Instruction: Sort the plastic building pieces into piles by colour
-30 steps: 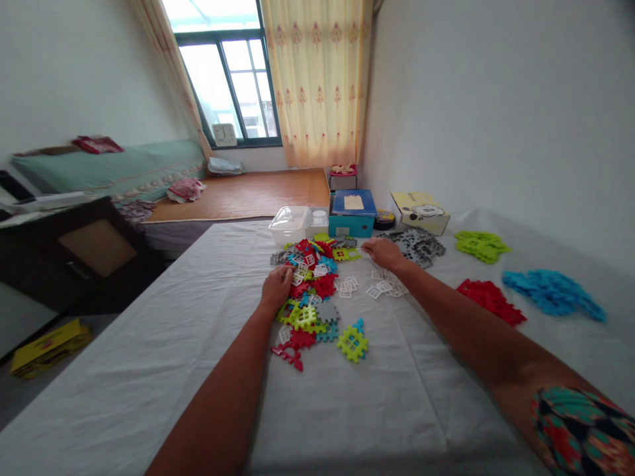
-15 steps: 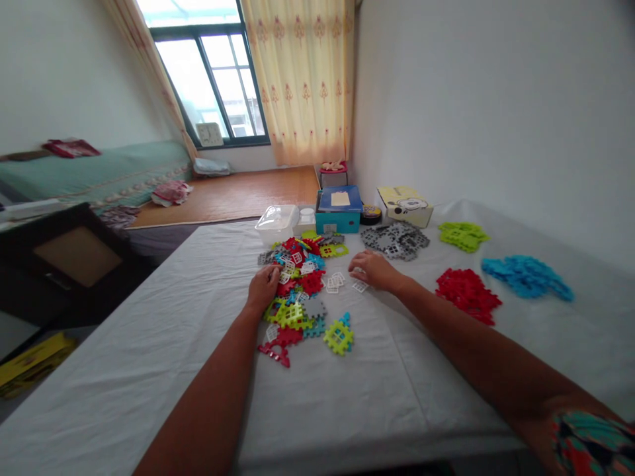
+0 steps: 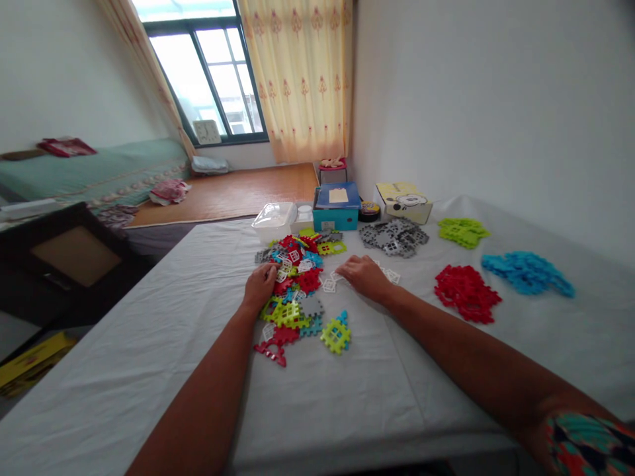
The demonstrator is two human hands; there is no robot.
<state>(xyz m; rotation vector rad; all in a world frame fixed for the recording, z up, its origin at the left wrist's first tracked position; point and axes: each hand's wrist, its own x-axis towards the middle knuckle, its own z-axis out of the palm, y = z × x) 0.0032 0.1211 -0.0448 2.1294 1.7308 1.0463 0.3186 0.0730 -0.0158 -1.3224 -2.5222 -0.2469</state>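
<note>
Across the desk (image 3: pixel 198 297), one mixed pile (image 3: pixel 308 281) of plastic pieces remains unsorted, reaching toward the far edge. Toward the right edge, the red pile (image 3: pixel 466 294), blue pile (image 3: pixel 528 273), grey pile (image 3: pixel 397 237) and green pile (image 3: pixel 463 233) lie separated. Left hand (image 3: pixel 260 285): curled against the mixed pile; grasp not discernible. Right hand (image 3: pixel 364 276): fingers lowered at white pieces (image 3: pixel 330 285); grip cannot be determined.

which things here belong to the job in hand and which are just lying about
Likely in use: mixed pile of plastic pieces, at the left hand; white lattice pieces, at the right hand; gray pile; lime pile; red pile; blue pile.

Likely just lying about: teal box; cartoon box; square clock.
</note>
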